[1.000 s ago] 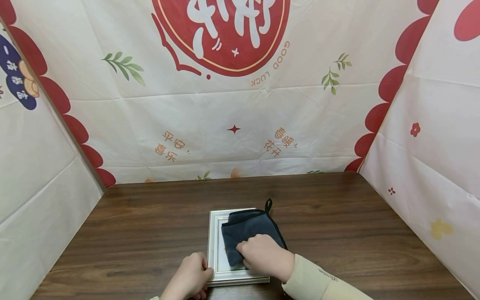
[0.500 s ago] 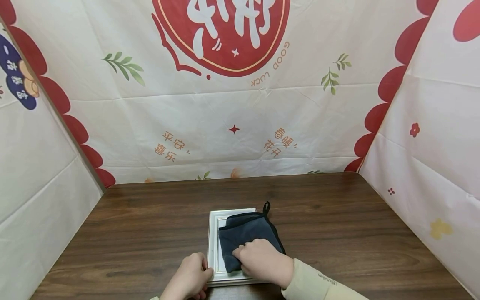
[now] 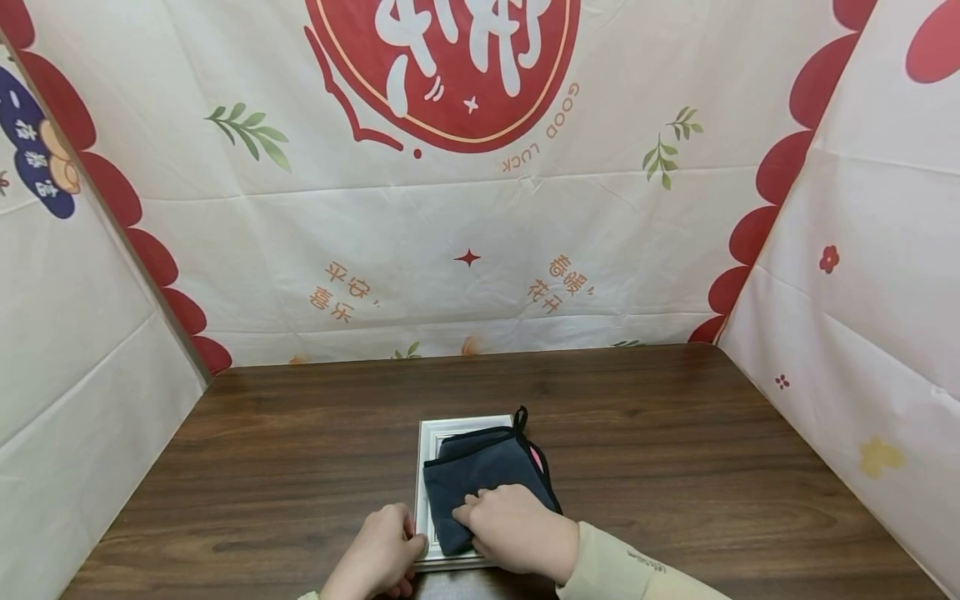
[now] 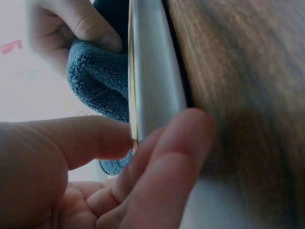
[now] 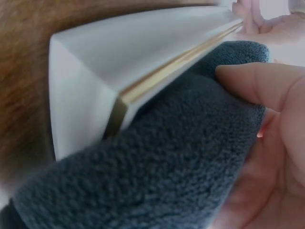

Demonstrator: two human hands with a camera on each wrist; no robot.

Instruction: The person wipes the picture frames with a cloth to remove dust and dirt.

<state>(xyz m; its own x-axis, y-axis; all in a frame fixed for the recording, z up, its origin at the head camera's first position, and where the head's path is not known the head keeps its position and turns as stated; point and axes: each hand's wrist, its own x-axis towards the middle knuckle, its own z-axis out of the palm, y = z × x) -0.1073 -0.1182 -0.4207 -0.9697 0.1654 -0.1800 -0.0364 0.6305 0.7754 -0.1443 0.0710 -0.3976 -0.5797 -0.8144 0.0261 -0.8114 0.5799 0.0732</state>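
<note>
A white picture frame (image 3: pixel 465 423) with a thin gold line lies flat on the table. My left hand (image 3: pixel 380 550) pinches its lower left edge; in the left wrist view the thumb is on the face and the fingers lie along the outer side (image 4: pixel 159 71). A folded dark blue-grey cleaning cloth (image 3: pixel 487 467) with black edging and a hanging loop covers most of the frame. My right hand (image 3: pixel 517 529) grips the cloth near its lower part and presses it on the frame. The right wrist view shows the thumb on the fluffy cloth (image 5: pixel 157 157). The picture area is mostly hidden.
The dark wood table (image 3: pixel 300 450) extends around the frame on all sides. A white printed fabric backdrop (image 3: pixel 420 225) rises behind the table, with similar panels at left and right. A small pink patch (image 3: pixel 536 456) shows at the cloth's right edge.
My right hand has slid the cloth left and slightly toward me over the frame, covering more of its left side. The left hand and the frame have stayed in place.
</note>
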